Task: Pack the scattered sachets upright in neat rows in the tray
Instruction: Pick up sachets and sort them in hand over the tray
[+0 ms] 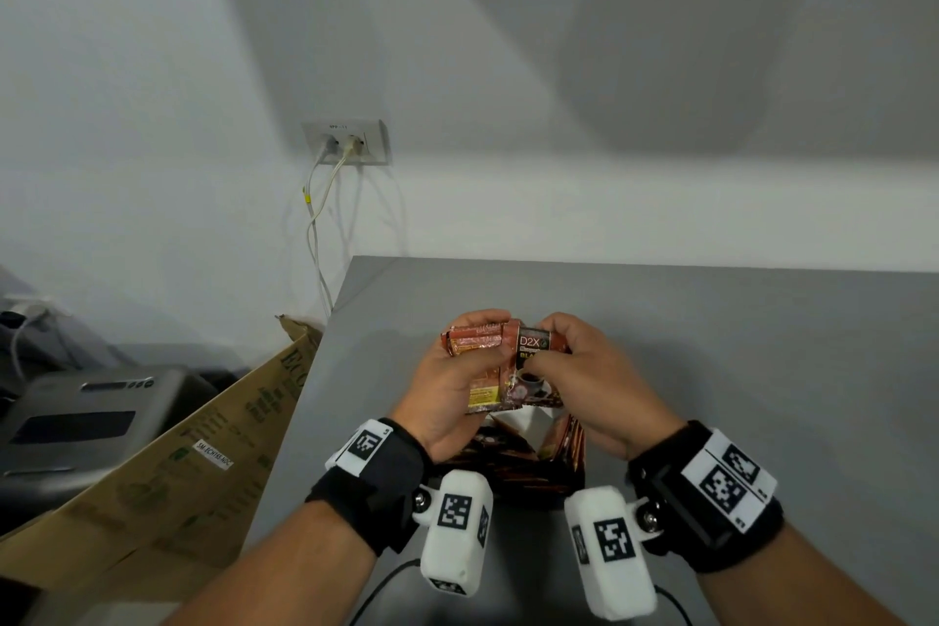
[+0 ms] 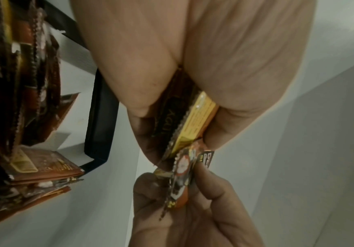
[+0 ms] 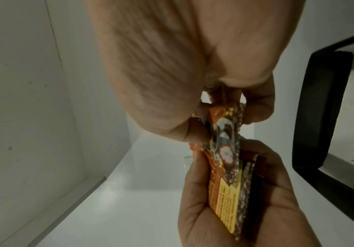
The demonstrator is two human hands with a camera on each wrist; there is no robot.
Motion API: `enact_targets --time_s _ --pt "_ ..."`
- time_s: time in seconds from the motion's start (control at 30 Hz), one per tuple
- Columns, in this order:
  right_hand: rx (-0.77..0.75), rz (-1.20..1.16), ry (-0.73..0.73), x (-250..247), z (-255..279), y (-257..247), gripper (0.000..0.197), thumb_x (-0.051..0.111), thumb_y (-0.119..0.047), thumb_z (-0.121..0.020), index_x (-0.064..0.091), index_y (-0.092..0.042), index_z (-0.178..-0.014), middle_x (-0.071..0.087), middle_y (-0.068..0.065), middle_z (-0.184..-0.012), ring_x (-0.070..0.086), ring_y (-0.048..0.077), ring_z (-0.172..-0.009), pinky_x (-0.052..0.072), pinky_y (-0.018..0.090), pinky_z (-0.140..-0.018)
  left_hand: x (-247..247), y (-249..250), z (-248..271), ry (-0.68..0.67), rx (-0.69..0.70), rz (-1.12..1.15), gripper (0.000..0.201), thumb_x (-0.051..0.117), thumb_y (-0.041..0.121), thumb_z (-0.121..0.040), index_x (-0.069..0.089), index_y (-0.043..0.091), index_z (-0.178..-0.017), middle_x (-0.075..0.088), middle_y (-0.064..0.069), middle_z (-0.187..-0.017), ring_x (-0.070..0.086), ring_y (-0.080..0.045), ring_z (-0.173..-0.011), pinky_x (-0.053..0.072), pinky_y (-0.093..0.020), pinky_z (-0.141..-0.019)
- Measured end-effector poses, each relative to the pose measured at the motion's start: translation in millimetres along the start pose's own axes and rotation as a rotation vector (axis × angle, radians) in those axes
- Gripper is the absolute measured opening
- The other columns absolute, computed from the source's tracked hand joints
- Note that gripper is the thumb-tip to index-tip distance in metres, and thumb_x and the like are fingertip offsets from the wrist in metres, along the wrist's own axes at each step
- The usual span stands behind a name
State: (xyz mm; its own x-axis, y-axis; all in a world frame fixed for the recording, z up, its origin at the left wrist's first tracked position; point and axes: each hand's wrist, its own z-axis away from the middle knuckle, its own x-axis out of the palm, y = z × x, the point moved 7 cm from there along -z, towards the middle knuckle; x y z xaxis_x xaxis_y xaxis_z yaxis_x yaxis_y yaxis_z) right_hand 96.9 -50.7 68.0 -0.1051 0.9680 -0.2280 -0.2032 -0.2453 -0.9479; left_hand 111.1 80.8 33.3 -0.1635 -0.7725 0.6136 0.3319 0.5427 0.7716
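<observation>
Both hands hold a small stack of brown and orange coffee sachets (image 1: 513, 361) above the table, just beyond the black tray (image 1: 528, 483). My left hand (image 1: 457, 371) grips the stack from the left, thumb across the sachets' yellow-labelled backs (image 2: 195, 123). My right hand (image 1: 574, 361) pinches the front sachet, marked D2X (image 1: 533, 346), at its right side; the right wrist view shows that sachet (image 3: 224, 147) between its fingers. The tray (image 2: 102, 117) holds several sachets (image 2: 24, 117) standing on edge, partly hidden behind my wrists in the head view.
The grey table (image 1: 711, 346) runs back to a white wall with a socket and cables (image 1: 345, 142). Off the table's left edge lie a flattened cardboard box (image 1: 167, 468) and a grey machine (image 1: 91, 422). The tray's black rim (image 3: 324, 117) lies right of my right hand.
</observation>
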Motion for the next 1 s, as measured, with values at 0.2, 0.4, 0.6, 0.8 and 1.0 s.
enact_targets --time_s 0.2,0.4,0.6,0.8,1.0 --pt "-0.017 -0.069 0.045 -5.4 1.3 3.1 0.017 0.063 -0.002 -0.09 0.059 -0.015 -0.1 0.068 0.007 -0.092 0.066 0.012 -0.07 0.05 0.023 -0.059 -1.8 -3.0 -1.0 0.027 -0.003 0.0 0.043 0.068 -0.001 -0.077 0.063 0.009 -0.118 0.068 -0.022 -0.109 0.068 -0.031 -0.082 0.058 -0.037 -0.065" --pt "-0.017 -0.173 0.148 -24.2 -3.3 9.8 0.034 0.059 0.001 -0.093 0.056 -0.017 -0.122 0.075 0.004 -0.102 0.074 0.018 -0.089 0.058 0.035 -0.083 -9.9 -1.6 -0.9 0.024 -0.107 0.132 0.052 0.052 -0.001 -0.066 0.06 0.007 -0.117 0.066 -0.023 -0.094 0.068 -0.034 -0.077 0.06 -0.044 -0.065" --pt "0.04 -0.521 -0.02 -12.3 -2.4 10.7 0.021 0.055 0.012 -0.092 0.057 -0.001 -0.108 0.072 0.019 -0.098 0.07 0.028 -0.085 0.057 0.041 -0.08 -11.2 3.0 -1.1 0.085 -0.064 -0.061 0.057 0.071 -0.004 -0.075 0.055 0.001 -0.13 0.062 -0.03 -0.117 0.062 -0.044 -0.101 0.053 -0.057 -0.088" --pt "0.071 -0.464 0.008 -5.4 -3.0 14.6 0.024 0.058 0.011 -0.091 0.057 0.0 -0.112 0.071 0.019 -0.099 0.069 0.026 -0.085 0.057 0.037 -0.075 -7.5 1.6 -0.3 0.071 -0.017 -0.087 0.05 0.071 0.001 -0.076 0.059 0.011 -0.123 0.067 -0.019 -0.108 0.066 -0.033 -0.092 0.056 -0.046 -0.08" --pt "-0.099 0.028 0.311 -37.5 6.3 -4.1 0.022 0.059 -0.002 -0.09 0.057 -0.021 -0.1 0.073 -0.001 -0.09 0.068 0.002 -0.072 0.053 0.023 -0.065 -17.9 11.9 -3.1 0.152 0.087 -0.211 0.041 0.069 -0.01 -0.084 0.062 0.019 -0.113 0.066 -0.007 -0.09 0.062 -0.02 -0.08 0.048 -0.032 -0.065"
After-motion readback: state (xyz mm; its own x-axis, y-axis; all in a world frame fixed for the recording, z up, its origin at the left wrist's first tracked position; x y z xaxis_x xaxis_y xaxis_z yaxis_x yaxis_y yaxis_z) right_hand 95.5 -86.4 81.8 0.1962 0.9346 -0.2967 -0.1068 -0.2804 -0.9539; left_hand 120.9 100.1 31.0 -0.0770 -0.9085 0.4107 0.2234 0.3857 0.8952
